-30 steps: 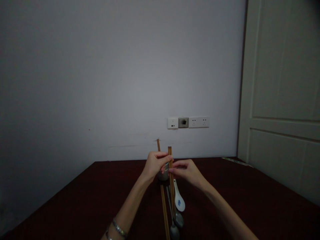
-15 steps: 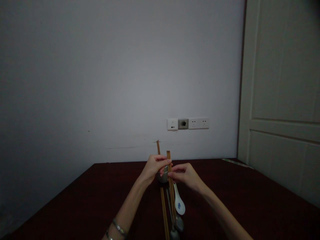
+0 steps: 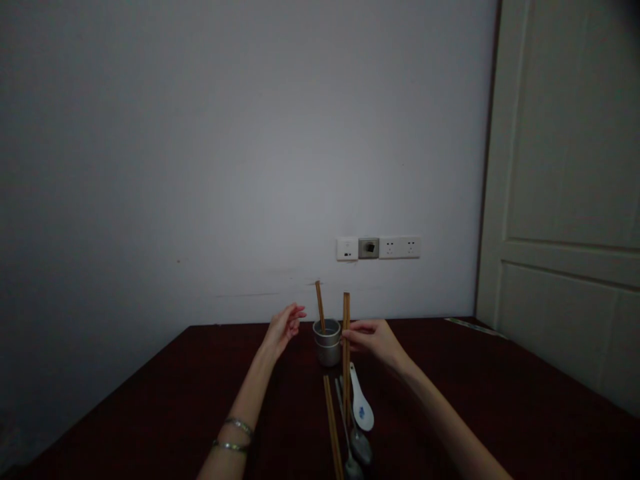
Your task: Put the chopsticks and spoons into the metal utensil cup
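Wooden chopsticks (image 3: 347, 373), a light brown pair, are held nearly upright by the right hand (image 3: 374, 339), above a dark red-brown table (image 3: 200, 400) and just to the right of a grey metal cup (image 3: 328, 352). Their upper part is gripped between the right thumb and fingers, with the tops left poking out above the hand; whether the lower tips are touching anything cannot be told. The left hand (image 3: 286, 328) is raised to the left of the cup and apart from it, its fingers open and loosely curled. Two silvery bracelets (image 3: 231, 446) are worn on the left forearm.

Another set of chopsticks (image 3: 320, 305) is stood in the cup, tilted to the left. Below the cup, a further pair of chopsticks (image 3: 333, 423) is laid lengthwise on the table. Beside it, two metal spoons (image 3: 361, 447) are placed with their bowls toward the viewer, one partly cut off by the bottom edge. To their right, a white porcelain spoon (image 3: 363, 407) is marked with a blue motif. Behind the table, sockets (image 3: 400, 247) are set in a pale wall (image 3: 250, 133).
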`<action>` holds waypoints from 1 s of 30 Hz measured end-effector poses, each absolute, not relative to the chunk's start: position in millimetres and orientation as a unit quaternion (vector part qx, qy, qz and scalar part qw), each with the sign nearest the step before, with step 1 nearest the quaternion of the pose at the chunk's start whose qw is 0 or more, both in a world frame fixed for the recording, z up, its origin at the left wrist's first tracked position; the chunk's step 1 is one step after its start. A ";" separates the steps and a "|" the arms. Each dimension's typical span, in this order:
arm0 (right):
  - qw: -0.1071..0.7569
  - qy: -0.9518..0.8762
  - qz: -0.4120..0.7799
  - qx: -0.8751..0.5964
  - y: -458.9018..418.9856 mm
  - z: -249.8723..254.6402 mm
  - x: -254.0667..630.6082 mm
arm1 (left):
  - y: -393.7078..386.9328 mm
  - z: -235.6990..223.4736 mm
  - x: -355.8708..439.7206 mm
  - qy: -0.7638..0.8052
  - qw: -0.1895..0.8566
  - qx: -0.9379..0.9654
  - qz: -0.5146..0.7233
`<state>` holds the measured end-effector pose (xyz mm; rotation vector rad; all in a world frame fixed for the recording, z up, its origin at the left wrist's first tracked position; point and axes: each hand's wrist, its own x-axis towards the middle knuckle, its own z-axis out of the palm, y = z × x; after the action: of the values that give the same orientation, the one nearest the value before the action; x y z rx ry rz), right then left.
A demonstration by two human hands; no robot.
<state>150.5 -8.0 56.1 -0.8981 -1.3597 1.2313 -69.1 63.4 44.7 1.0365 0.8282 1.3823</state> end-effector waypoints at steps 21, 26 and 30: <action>0.597 -0.552 0.433 -0.389 155.3 90.7 134.7 | 114.2 -68.6 -118.3 0.517 0.531 0.366 0.563; 0.580 -0.549 0.438 -0.413 173.2 55.0 127.4 | 115.9 -71.0 -120.9 0.496 0.540 0.344 0.586; 0.567 -0.551 0.442 -0.424 180.9 36.8 123.5 | 116.6 -71.9 -122.4 0.479 0.554 0.331 0.595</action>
<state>123.5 180.9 36.8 -0.9976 -1.2940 1.0393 -122.4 116.6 -71.9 0.7822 1.1318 1.4068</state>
